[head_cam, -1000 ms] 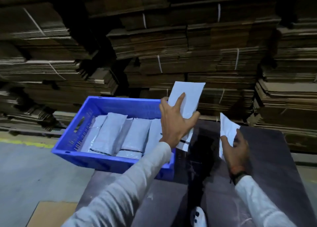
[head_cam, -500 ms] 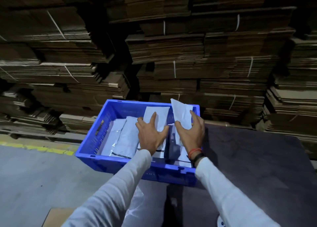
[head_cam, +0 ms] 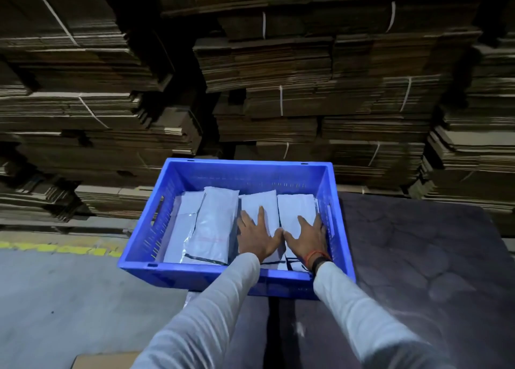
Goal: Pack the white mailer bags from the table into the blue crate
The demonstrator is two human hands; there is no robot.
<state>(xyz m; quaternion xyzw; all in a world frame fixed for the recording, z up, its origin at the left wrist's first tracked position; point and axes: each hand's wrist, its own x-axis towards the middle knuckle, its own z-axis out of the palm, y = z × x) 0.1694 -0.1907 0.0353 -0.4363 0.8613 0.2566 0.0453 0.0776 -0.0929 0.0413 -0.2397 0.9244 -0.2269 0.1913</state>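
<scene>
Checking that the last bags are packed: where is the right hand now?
In the head view, the right hand lies flat on the rightmost white mailer bag inside the blue crate, beside the left hand.

We've got long light grey sleeves, soft knit-looking stuff, running right down to both wrists, bare left hand (head_cam: 257, 236) and right hand (head_cam: 308, 239), plus an orange thread band (head_cam: 314, 255) and a black strap (head_cam: 320, 263) on the right wrist.
</scene>
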